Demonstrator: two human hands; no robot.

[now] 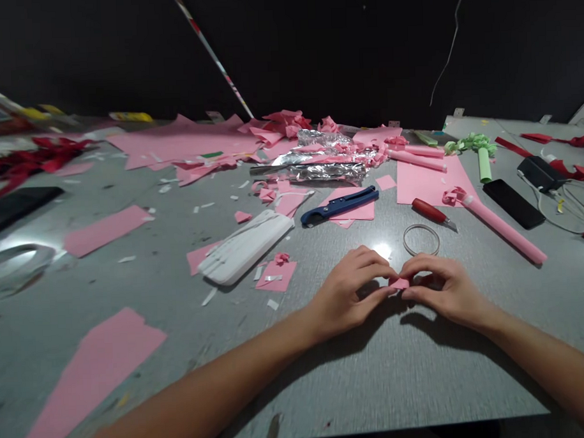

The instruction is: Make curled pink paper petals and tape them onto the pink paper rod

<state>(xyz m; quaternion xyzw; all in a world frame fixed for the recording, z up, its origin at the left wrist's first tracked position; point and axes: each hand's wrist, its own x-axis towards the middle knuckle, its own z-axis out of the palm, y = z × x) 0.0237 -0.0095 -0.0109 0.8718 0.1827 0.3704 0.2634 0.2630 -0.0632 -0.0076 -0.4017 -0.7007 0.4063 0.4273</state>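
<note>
Between the fingertips of both hands is a small piece of pink paper (398, 283), held just above the grey table (355, 376). My left hand (354, 287) pinches its left side with thumb and forefinger. On the other side, my right hand (440, 287) grips the same piece with thumb and fingers. Part of the paper is hidden by the fingertips. Just beyond my right hand lie a thin ring of wire (421, 253) and a red-handled craft knife (431, 213). A pink paper square with a small paper flower (280, 260) rests left of my left hand.
A white block with paper strips (247, 246) and a blue-handled cutting tool (339, 206) lie ahead. Crumpled foil (319, 160) and pink sheets (193, 142) line the back. At right are a pink paper tube (507, 230), a phone (514, 203) and a black adapter (542, 174).
</note>
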